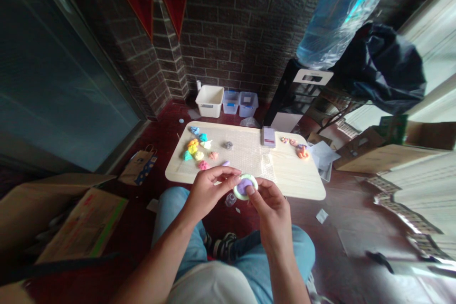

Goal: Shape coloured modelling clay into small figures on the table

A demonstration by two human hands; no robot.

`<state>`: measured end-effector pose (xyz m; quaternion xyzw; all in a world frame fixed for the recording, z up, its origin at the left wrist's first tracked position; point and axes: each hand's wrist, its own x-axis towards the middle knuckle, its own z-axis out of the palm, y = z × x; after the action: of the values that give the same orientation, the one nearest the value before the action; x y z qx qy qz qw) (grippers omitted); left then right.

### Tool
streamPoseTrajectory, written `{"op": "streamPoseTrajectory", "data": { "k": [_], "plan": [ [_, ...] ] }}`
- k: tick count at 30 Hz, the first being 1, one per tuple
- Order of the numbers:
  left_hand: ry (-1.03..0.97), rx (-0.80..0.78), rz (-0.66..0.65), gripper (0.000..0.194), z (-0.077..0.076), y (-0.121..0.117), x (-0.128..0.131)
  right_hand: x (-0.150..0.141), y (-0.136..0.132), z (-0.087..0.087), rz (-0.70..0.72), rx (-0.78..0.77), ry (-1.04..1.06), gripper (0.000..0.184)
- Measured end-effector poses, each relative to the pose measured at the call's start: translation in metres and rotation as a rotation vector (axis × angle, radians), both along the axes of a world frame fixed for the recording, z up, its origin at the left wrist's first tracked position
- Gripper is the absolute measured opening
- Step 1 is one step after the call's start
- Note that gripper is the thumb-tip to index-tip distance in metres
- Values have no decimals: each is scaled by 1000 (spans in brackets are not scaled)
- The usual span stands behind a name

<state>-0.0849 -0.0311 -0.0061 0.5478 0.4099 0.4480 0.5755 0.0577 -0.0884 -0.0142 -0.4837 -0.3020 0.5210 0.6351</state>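
Between my two hands is a round clay disc (pixel 245 186), purple in the middle with a pale green ring around it. My left hand (pixel 217 186) pinches its left edge between thumb and fingers. On the right side, my right hand (pixel 268 199) grips it, the thumb lying on its face. The disc is held up just over the front edge of a low, light wooden table (pixel 299 183). Several soft clay lumps lie on the table's left part, among them a yellow lump (pixel 193 146), a pink lump (pixel 203 165) and a grey lump (pixel 228 144).
Bubble wrap (pixel 245 152) covers part of the tabletop, with a small flat box (pixel 269 137) at the back. An orange clay piece (pixel 302 152) sits at the right end. Behind stand a white bin (pixel 210 100) and a water dispenser (pixel 297 92). Cardboard boxes (pixel 80 223) flank the left.
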Motion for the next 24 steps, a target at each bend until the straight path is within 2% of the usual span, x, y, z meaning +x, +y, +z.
{"op": "streamPoseTrajectory", "data": {
  "k": [4, 9, 13, 17, 24],
  "plan": [
    [-31, -61, -34, 37, -1, 1, 0, 3, 3, -1, -32, -39, -34, 23],
    [14, -80, -122, 48, -15, -1, 3, 6, 6, -7, -42, -54, -42, 24],
    [-50, -109, -42, 45, -21, -2, 8, 7, 4, -13, -35, -77, -11, 29],
    [-157, -182, 40, 44, -17, -1, 8, 9, 0, -15, -45, -120, 61, 34],
    [-203, -202, 45, 45, -13, -4, 7, 4, 0, -14, 49, -114, -28, 29]
  ]
}}
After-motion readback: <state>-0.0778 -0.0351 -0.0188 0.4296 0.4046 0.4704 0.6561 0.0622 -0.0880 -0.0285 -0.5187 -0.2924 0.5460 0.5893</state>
